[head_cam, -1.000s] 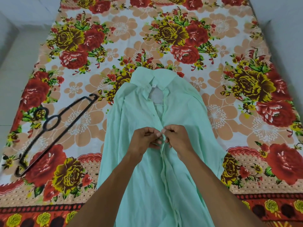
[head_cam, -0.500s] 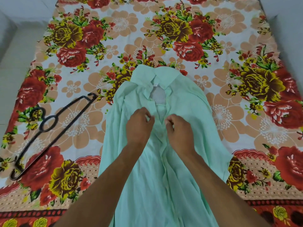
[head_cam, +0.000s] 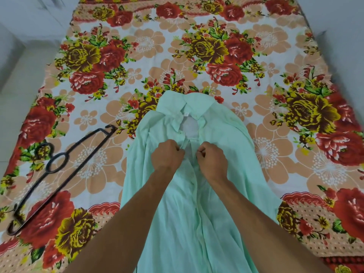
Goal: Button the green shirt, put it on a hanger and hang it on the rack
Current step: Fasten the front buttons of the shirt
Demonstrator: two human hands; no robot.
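Note:
The pale green shirt (head_cam: pixel 222 134) lies flat on the bed, collar pointing away from me, its neck still open just below the collar. My left hand (head_cam: pixel 167 155) pinches the left front edge of the shirt high on the chest. My right hand (head_cam: pixel 211 157) pinches the right front edge beside it, a small gap between the two hands. Both hands are closed on fabric near the top of the placket. A black hanger (head_cam: pixel 59 170) lies on the bedsheet to the left of the shirt, untouched.
A floral bedsheet (head_cam: pixel 197 56) in red, yellow and peach covers the bed. Pale floor (head_cam: pixel 17 95) shows past the bed's left edge and a grey wall at the right. No rack is in view.
Both hands have moved up the shirt front, from mid chest to just below the collar, and have drawn slightly apart. The hanger has not moved.

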